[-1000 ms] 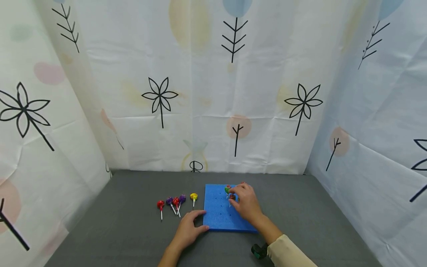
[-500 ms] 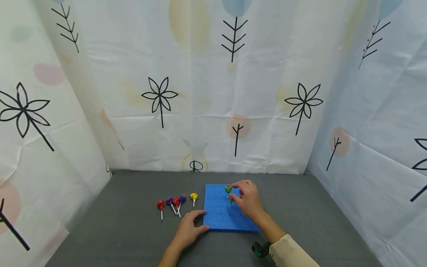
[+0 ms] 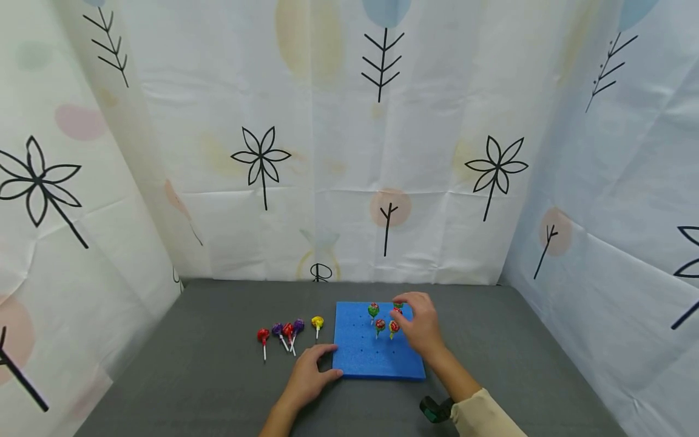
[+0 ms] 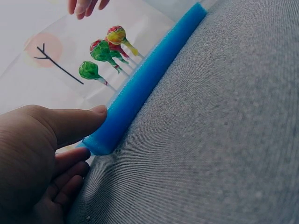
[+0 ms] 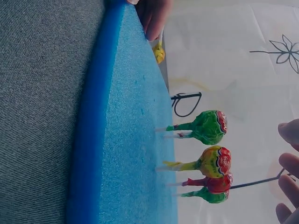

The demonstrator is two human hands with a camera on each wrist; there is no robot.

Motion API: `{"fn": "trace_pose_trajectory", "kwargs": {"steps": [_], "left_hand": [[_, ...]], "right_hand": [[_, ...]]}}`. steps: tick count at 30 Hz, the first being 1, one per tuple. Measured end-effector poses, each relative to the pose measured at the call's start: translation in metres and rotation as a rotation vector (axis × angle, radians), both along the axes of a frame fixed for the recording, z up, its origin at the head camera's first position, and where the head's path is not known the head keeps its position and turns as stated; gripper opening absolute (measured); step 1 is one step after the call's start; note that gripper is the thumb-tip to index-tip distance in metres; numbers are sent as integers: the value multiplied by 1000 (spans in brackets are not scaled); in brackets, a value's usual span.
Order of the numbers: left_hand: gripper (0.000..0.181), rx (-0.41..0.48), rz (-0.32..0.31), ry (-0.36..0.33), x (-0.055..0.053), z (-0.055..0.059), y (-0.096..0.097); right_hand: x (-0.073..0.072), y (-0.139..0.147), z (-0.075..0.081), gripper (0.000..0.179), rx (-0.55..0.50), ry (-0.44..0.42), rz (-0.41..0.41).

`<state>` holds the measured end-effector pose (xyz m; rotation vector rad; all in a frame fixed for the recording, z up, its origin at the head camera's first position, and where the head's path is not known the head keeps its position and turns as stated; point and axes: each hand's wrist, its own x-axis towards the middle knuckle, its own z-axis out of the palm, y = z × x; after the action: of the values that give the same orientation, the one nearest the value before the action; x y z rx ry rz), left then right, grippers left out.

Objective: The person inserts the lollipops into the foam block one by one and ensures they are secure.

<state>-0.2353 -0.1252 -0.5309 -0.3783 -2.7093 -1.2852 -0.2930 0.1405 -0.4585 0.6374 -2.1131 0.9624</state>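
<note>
My left hand [image 3: 307, 376] rests at the front left corner of a blue foam board [image 3: 357, 361], thumb on the corner and index fingertip at the left edge. Several wrapped lollipops stand upright by their sticks in the board: a green one [image 3: 373, 309], a red-and-green one [image 3: 380, 325], a yellow-and-red one [image 3: 394, 326], plus a red one [image 5: 219, 183] and another green one [image 5: 212, 196] behind. Over the board's back right part is my right hand [image 3: 423, 325], partly covering the back lollipops. In the right wrist view its fingers [image 5: 290, 163] are apart from the lollipop heads, holding nothing.
On the grey table [image 3: 218, 388], left of the board, lie a red lollipop [image 3: 263, 335], a cluster of purple [image 3: 278, 329] and red ones, and a yellow one [image 3: 317, 321]. Small holes dot the board. Patterned white cloth [image 3: 327, 152] encloses the back and sides.
My right hand has moved right and drawn away from the red-and-green lollipop, uncovering it and the yellow-and-red one. My left hand stays in place.
</note>
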Motion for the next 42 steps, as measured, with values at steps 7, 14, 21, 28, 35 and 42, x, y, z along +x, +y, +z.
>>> {"fn": "trace_pose_trajectory", "kwargs": {"steps": [7, 14, 21, 28, 35, 42], "left_hand": [[50, 0, 2, -8, -1, 0, 0], [51, -3, -2, 18, 0, -2, 0], [51, -1, 1, 6, -1, -3, -1], [51, -11, 0, 5, -2, -3, 0], [50, -7, -1, 6, -2, -3, 0], [50, -7, -1, 16, -2, -4, 0]], "right_hand": [[7, 6, -5, 25, -51, -53, -17], [11, 10, -15, 23, -172, -205, -43], [14, 17, -28, 28, -273, -307, -59], [12, 26, -42, 34, -344, -403, -99], [13, 33, -50, 40, -348, -563, -101], [9, 37, -55, 44, -363, -721, -78]]}}
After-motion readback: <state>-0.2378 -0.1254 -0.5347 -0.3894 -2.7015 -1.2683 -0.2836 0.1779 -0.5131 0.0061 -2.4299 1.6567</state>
